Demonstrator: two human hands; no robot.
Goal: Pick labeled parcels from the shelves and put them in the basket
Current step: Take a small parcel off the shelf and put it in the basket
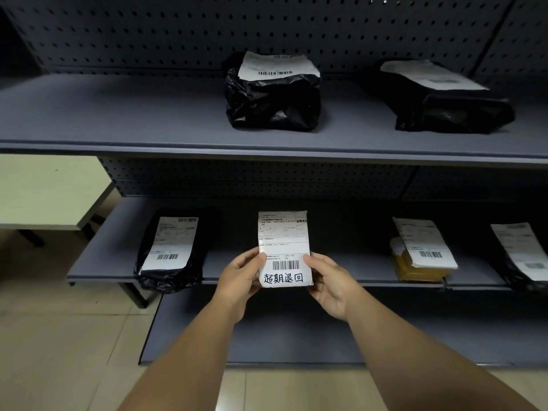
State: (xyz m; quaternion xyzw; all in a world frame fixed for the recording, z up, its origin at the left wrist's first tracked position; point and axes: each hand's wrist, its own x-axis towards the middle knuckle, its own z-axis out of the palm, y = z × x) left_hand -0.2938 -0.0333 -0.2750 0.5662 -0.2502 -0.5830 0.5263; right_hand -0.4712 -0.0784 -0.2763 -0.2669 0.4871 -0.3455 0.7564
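**Between both hands: one flat labelled parcel, six more on the shelves**

Between the two hands, in front of the middle shelf (112, 256), a small white parcel (284, 232) is held tilted up toward the camera. The left hand (240, 280) pinches its lower left edge and the right hand (327, 281) its lower right edge, thumbs on the label face, fingers curled behind. Its shipping label carries a barcode and four handwritten characters.

It looks thin, flat and fairly stiff, like a small carton, and probably light, since a pinch at the bottom corners keeps it up. The paper label gives decent friction; gripping the long side edges would likely be steadier for carrying.

Count: seven parcels in all. One is in the hands. Above them on the upper shelf (118, 114) sit two bulky black-bagged parcels (272, 105) (450, 108), soft and crinkly, better lifted from below. Left of the hands lies one black bag parcel (169, 262); to the right, a yellow padded mailer (415, 265) and, at the frame edge, another dark parcel (522, 256). No basket is in view.
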